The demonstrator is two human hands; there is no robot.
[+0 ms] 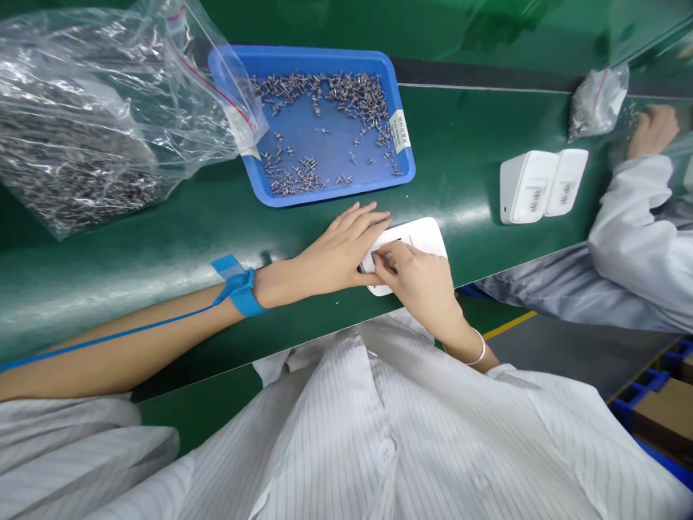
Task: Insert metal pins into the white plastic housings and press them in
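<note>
A white plastic case (427, 235) with rounded corners lies on the green bench, partly covered by both hands. My left hand (341, 249) rests against its left end with fingers stretched and spread, the thumb along the near side. Over the case's left part, my right hand (419, 278) is closed in a pinch, its fingertips close to the case's surface. A small dark bit shows at those fingertips, too small to name. Beyond my hands stands a blue tray (330, 193) with many small metal screw-like pins (354, 94) scattered in it.
A clear zip bag (81, 159) full of similar metal pieces overlaps the tray's left side. Two white cases (528, 189) stand to the right, near a smaller bag (598, 105). A co-worker's hand (654, 128) is at the far right. A blue wrist strap (246, 292) trails a cord leftward.
</note>
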